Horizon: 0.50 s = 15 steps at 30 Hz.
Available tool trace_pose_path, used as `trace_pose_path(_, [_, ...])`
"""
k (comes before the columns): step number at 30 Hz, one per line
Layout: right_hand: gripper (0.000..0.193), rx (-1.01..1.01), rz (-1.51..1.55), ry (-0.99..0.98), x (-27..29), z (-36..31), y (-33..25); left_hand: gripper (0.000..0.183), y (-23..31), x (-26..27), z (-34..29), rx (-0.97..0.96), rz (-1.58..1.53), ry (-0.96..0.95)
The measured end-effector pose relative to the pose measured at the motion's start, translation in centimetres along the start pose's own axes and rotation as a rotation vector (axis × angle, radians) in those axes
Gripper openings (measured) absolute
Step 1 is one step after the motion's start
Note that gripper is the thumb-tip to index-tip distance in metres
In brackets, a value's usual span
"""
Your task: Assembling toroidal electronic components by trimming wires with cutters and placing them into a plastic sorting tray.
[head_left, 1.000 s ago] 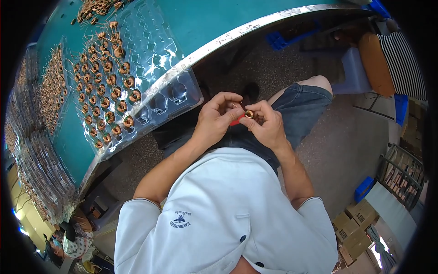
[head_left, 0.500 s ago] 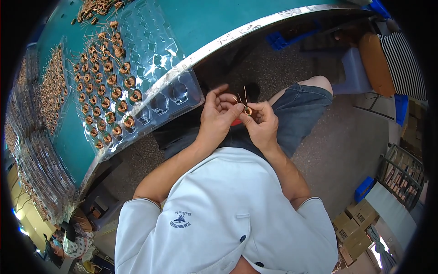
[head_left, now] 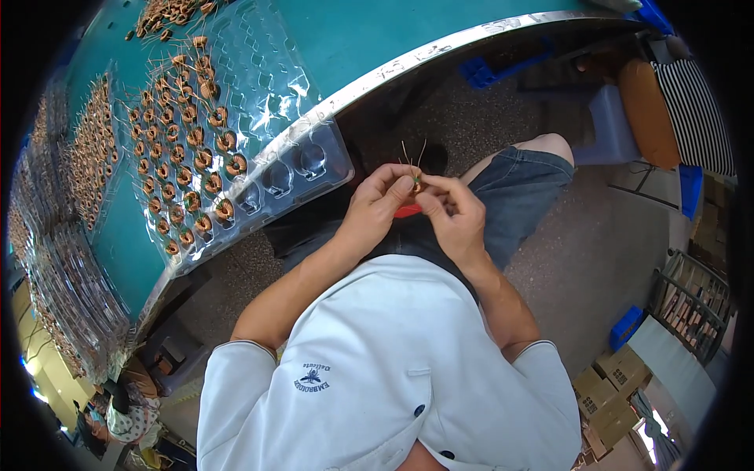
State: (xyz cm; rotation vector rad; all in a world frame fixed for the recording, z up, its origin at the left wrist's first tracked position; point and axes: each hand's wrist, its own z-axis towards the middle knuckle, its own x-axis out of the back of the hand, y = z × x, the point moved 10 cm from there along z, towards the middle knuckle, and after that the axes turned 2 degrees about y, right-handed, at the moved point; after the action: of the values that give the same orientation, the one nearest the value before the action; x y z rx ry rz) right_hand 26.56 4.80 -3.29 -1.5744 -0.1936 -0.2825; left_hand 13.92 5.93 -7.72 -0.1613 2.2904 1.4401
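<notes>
Copper coil (head_left: 417, 187) btwn left hand (head_left: 373, 206) and right hand (head_left: 458, 216), leads (head_left: 425, 153) up

We're holding the coil above our lap, approx. midway btwn our forearms. Our left hand is pinching it from the L, thumb against forefinger. Our right hand is meeting it from the R, thumb and forefinger slightly parted; we can't tell if they're gripping or just touching, as the tips are partly hiding it.

Key relation: the coil is sitting right at the fingertips, w/ neither hand clearly nearer. The leads are running up and away from our torso, fanning a bit, one leaning L, one leaning R. So the long axis, leads incl., is pointing away from us, roughly crosswise to the line btwn our hands. Which way the ring is facing is too small to read.

The clear tray (head_left: 334, 169) is lying up and to the L, well apart from the coil; our left hand is nearer to it. Its near edge is overhanging the worktop (head_left: 377, 35), and rows of seated coils (head_left: 236, 164) are filling its left part. A loose pile (head_left: 169, 14) of coils is lying at the far end, and stacked trays (head_left: 71, 298) are standing farther L. A red item (head_left: 406, 211) is showing just below our hands, mostly hidden; can't ID it.
</notes>
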Motion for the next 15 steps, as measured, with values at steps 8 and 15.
trace_pose_path(8, [0.021,-0.235,0.226,-0.162,-0.5,2.6,2.2,0.026,-0.4,-0.7,-0.7,0.128,0.145,-0.179])
trace_pose_path(15, [0.010,-0.061,0.244,-0.081,0.0,2.7,0.7,0.022,0.3,-0.8,-0.7,0.133,0.296,-0.187])
